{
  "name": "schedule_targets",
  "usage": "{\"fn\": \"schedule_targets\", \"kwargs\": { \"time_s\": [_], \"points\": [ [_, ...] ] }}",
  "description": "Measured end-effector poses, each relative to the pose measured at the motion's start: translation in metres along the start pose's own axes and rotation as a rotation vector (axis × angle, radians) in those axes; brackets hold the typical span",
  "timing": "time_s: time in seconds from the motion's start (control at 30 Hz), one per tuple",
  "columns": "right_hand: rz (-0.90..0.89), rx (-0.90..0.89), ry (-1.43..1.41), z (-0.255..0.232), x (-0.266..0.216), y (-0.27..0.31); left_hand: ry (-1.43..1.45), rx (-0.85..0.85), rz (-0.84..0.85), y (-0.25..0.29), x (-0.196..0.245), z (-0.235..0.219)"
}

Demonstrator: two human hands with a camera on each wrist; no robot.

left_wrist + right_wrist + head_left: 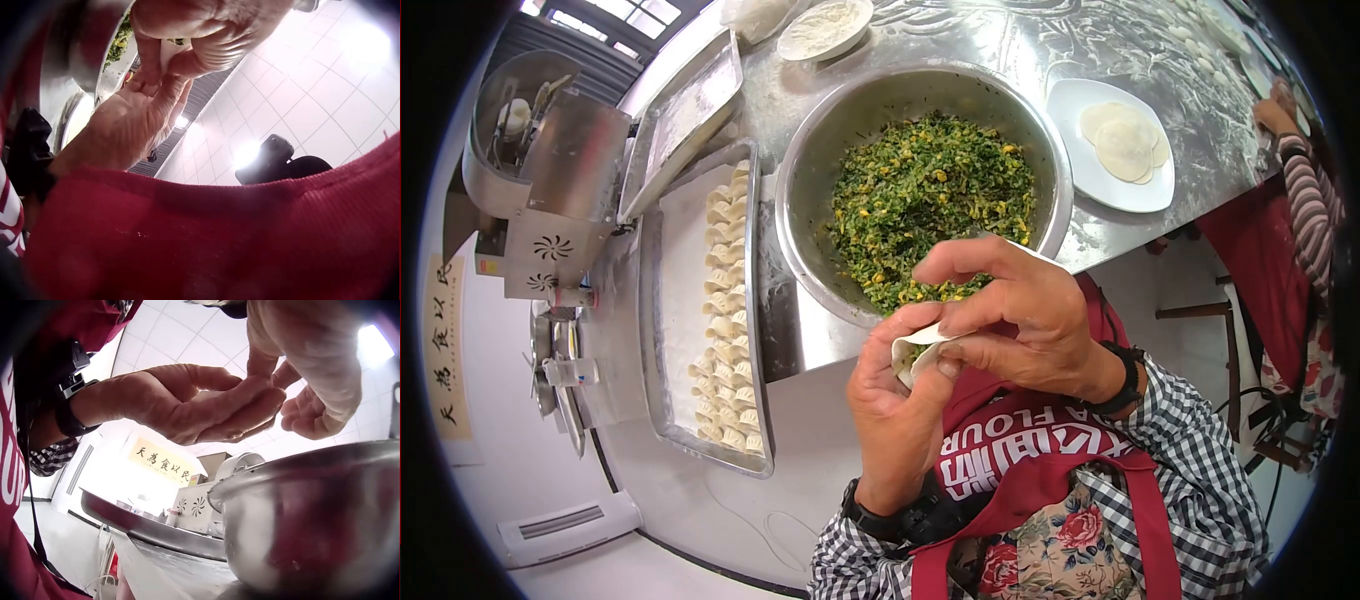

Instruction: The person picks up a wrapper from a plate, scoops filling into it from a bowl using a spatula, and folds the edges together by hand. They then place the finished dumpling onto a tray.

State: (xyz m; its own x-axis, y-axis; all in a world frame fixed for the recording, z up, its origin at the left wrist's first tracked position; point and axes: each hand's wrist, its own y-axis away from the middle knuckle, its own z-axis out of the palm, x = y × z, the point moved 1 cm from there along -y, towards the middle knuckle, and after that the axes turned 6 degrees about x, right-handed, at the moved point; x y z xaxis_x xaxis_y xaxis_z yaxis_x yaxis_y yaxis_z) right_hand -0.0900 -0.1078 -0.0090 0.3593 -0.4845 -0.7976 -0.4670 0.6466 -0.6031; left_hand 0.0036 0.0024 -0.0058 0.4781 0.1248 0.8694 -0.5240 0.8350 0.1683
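Observation:
Close to the near rim of a large steel bowl (795, 215), both hands work on a folded dumpling (903, 365). Green filling shows through the gap in its pale dough. My left hand (890, 395) cups the dumpling from the left, with the thumb against its near side. My right hand (1040, 315) pinches the dough edge between thumb and fingers. Chopped green and yellow filling (930, 190) sits in the bowl. In the left wrist view, part of the white dough (166, 55) shows between the fingers; in the right wrist view, the hands mostly hide it.
Left of the bowl, a metal tray (662, 330) bears rows of pleated dumplings (725, 290). Round wrappers (1125, 140) lie on a white plate (1090, 180) to the right. A flour dish (825, 30) stands behind. Another person's hand (1277, 115) is at the far right.

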Motion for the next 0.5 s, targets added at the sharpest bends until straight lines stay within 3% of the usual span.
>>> {"fn": "schedule_targets", "kwargs": {
  "time_s": [0.2,0.27,0.33,0.5],
  "points": [
    [-0.133,0.020,0.009,0.0008,0.0068,0.0045,0.026,0.004,-0.043,-0.0007,0.0016,0.0064],
    [-0.256,0.043,0.093,-0.0006,0.0071,0.0046,0.033,0.013,-0.045,-0.0008,0.0014,0.0074],
    [-0.235,0.063,0.117,0.0027,0.0006,0.0020,-0.005,-0.022,0.041,-0.0010,0.0014,0.0076],
    [-0.182,0.104,0.117,0.0056,-0.0004,0.0041,-0.016,-0.038,0.059,0.0010,-0.0018,-0.0020]
  ]
}}
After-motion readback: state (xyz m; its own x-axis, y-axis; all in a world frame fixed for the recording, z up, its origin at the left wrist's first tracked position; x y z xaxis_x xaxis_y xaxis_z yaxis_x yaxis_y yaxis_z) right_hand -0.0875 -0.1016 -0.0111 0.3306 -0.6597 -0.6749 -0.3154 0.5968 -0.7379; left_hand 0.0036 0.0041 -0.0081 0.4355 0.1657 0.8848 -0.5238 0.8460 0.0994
